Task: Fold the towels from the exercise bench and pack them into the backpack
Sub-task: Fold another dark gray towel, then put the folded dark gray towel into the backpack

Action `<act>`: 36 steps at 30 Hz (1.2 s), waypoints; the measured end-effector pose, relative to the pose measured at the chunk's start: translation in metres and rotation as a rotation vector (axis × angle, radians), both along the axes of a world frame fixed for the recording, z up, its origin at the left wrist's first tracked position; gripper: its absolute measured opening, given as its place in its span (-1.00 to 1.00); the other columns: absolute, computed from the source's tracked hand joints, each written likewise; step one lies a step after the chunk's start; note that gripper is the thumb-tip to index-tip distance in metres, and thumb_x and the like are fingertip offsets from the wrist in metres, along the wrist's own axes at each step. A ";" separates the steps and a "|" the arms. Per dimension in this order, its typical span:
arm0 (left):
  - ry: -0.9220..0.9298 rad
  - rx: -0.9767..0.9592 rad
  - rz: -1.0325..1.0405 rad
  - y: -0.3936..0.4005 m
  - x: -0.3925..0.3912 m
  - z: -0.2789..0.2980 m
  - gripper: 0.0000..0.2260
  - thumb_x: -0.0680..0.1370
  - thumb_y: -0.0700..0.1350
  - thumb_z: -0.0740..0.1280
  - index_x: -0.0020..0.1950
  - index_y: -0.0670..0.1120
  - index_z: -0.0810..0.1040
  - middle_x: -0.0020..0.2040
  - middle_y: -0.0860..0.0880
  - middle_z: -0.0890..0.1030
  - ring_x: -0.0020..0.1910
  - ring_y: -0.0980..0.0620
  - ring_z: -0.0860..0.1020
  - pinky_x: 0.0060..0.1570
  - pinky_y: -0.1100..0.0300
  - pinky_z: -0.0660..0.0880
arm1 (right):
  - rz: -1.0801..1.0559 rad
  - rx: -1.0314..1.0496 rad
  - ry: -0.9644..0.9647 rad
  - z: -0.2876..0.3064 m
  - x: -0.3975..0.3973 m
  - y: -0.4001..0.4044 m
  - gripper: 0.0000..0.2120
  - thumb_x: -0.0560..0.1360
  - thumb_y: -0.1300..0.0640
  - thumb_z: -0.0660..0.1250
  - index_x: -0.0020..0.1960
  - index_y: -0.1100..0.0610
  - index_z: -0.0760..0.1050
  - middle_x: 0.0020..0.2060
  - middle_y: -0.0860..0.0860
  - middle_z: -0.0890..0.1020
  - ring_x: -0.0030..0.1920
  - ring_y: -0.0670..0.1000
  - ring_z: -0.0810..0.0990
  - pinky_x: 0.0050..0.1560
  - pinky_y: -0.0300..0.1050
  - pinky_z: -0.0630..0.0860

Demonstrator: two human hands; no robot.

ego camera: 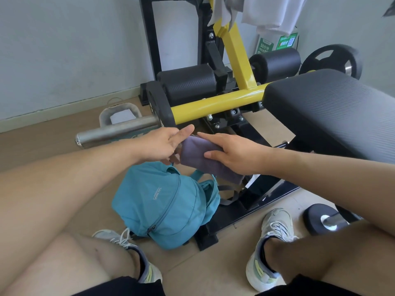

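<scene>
— So where was the folded purple towel [201,155]?

— Held in mid-frame, above the teal backpack [164,201], between both hands. The right hand [237,153] lay over its right side, fingers straight and together along the top, thumb curled against the near edge. The left hand [165,144] met its left end; the thumb pointed out straight, and the fingers went under the cloth, so I could not tell how they closed.

— And the backpack?

— It sat on the tan floor [42,144] at lower centre, between two pale sneakers, leaning against the black base of the exercise bench [333,112]. Its front zipper was closed, and grey straps trailed to its right.

— Other towels?

— White and grey cloths [226,9] hung over the yellow frame at the top of the frame, too cropped to count.

— What else was around?

— The bench's black pad filled the right side. A yellow bar [218,104] ran left from it to a black weight plate [160,103] and a steel sleeve. Another plate [333,61] stood at upper right, and one lay at lower right.
</scene>
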State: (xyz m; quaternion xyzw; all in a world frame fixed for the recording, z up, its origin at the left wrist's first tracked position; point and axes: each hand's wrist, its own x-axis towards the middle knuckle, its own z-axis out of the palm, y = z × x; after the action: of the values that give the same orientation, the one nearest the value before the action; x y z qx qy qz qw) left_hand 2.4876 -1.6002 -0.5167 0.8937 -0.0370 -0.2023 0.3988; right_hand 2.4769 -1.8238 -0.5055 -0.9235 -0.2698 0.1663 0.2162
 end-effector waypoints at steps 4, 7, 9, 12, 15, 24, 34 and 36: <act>0.250 0.224 -0.062 0.006 -0.001 -0.015 -0.26 0.48 0.50 0.00 0.28 -0.07 0.50 0.10 -0.07 0.69 0.02 -0.03 0.69 0.11 -0.03 0.64 | -0.057 -0.213 -0.036 -0.018 0.009 -0.007 -0.50 0.71 -0.04 0.14 0.62 0.01 0.18 0.35 0.07 0.49 0.34 0.12 0.49 0.31 0.05 0.43; 0.367 0.429 -0.252 0.005 -0.004 -0.029 -0.45 0.58 0.39 0.14 0.26 -0.04 0.50 0.17 -0.03 0.66 0.08 -0.01 0.67 0.15 0.03 0.62 | -0.041 -0.330 -0.028 -0.039 0.014 -0.014 -0.57 0.70 -0.05 0.13 0.54 0.01 0.28 0.23 0.06 0.52 0.21 0.11 0.54 0.19 0.07 0.48; 0.386 0.560 -0.348 -0.002 -0.009 -0.040 -0.57 0.62 0.29 0.21 0.23 -0.03 0.52 0.20 -0.03 0.65 0.13 -0.04 0.66 0.14 0.05 0.61 | 0.002 -0.418 -0.005 -0.057 0.015 -0.019 -0.68 0.69 -0.05 0.15 0.40 0.03 0.36 0.16 0.07 0.54 0.12 0.11 0.56 0.13 0.08 0.51; 0.257 0.831 -0.497 -0.019 -0.016 -0.055 -0.56 0.62 0.22 0.27 0.29 -0.10 0.56 0.24 -0.10 0.62 0.13 -0.10 0.59 0.17 0.03 0.55 | 0.094 -0.549 0.005 -0.081 0.012 -0.023 -0.71 0.68 -0.08 0.16 0.33 0.02 0.39 0.15 0.06 0.55 0.06 0.09 0.58 0.13 0.13 0.55; 0.188 0.924 -0.527 -0.040 -0.025 -0.068 -0.61 0.61 0.15 0.33 0.24 -0.14 0.53 0.18 -0.07 0.59 0.13 -0.12 0.57 0.08 0.06 0.51 | 0.196 -0.633 -0.005 -0.091 0.012 -0.015 -0.63 0.68 -0.09 0.15 0.43 0.00 0.36 0.21 0.03 0.54 0.15 0.10 0.58 0.18 0.12 0.55; 0.135 0.911 -0.191 -0.071 -0.093 -0.197 -0.27 0.43 0.17 0.51 0.44 -0.03 0.22 0.34 -0.08 0.32 0.37 -0.08 0.33 0.19 -0.02 0.41 | 0.384 -0.799 0.165 -0.113 0.007 0.022 -0.67 0.64 0.04 0.13 0.27 0.09 0.57 0.12 0.05 0.64 0.15 0.15 0.60 0.20 0.01 0.51; -0.048 0.784 0.038 -0.012 -0.068 -0.201 -0.69 0.57 -0.24 0.25 0.31 -0.08 0.42 0.25 -0.11 0.53 0.25 -0.16 0.52 0.11 -0.03 0.50 | -0.419 0.033 0.067 -0.195 0.011 0.027 -0.53 0.70 -0.07 0.08 0.60 -0.09 0.17 0.34 0.04 0.54 0.26 0.15 0.59 0.28 0.15 0.52; 0.018 0.553 0.417 0.001 -0.055 -0.190 -0.73 0.56 -0.24 0.23 0.24 -0.12 0.52 0.20 -0.17 0.59 0.20 -0.26 0.56 0.11 -0.04 0.49 | -0.628 0.175 0.158 -0.204 0.017 0.023 -0.55 0.70 -0.03 0.11 0.58 -0.04 0.24 0.32 0.05 0.55 0.30 0.14 0.57 0.31 0.05 0.49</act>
State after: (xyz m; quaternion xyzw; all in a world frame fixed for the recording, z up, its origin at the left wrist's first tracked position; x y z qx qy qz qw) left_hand 2.4328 -1.5997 -0.7068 0.9544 0.2061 -0.1268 0.1747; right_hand 2.4943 -1.8011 -0.7095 -0.9237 0.0322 0.1387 0.3556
